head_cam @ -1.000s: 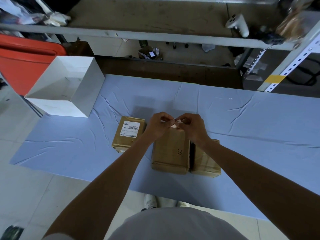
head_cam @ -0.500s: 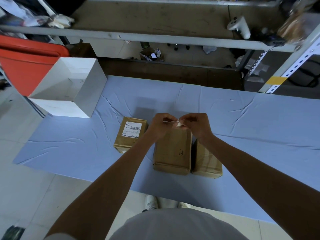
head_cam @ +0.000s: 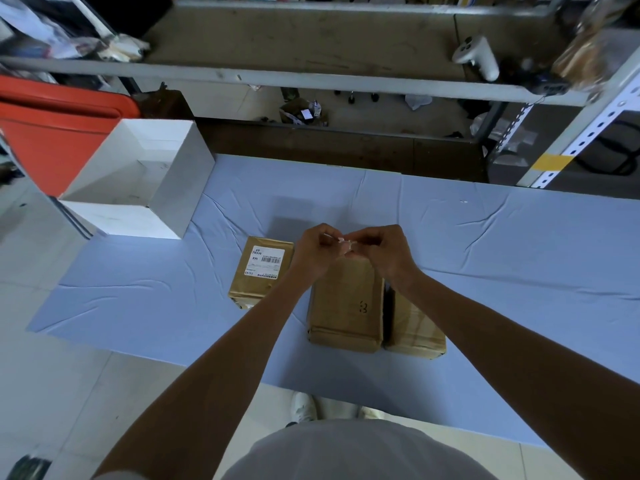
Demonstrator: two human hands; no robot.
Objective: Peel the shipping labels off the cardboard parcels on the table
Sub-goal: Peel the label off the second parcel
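Note:
Three brown cardboard parcels lie on the blue-covered table (head_cam: 485,244). The left parcel (head_cam: 258,284) bears a white shipping label (head_cam: 265,260) with a barcode. The middle parcel (head_cam: 346,306) shows a bare top with a pen mark. The right parcel (head_cam: 412,327) is partly hidden behind my right forearm. Above the far end of the middle parcel, my left hand (head_cam: 317,254) and my right hand (head_cam: 384,252) meet, both pinching a small crumpled white label piece (head_cam: 344,242) between their fingertips.
A white open box (head_cam: 180,188) stands at the table's back left corner, with a red bin (head_cam: 52,133) behind it. A metal shelf rack (head_cam: 311,77) runs behind the table, carrying a white controller (head_cam: 476,58).
Both hands stay together above the middle parcel, working the small white label piece between the fingertips. The parcels have not moved.

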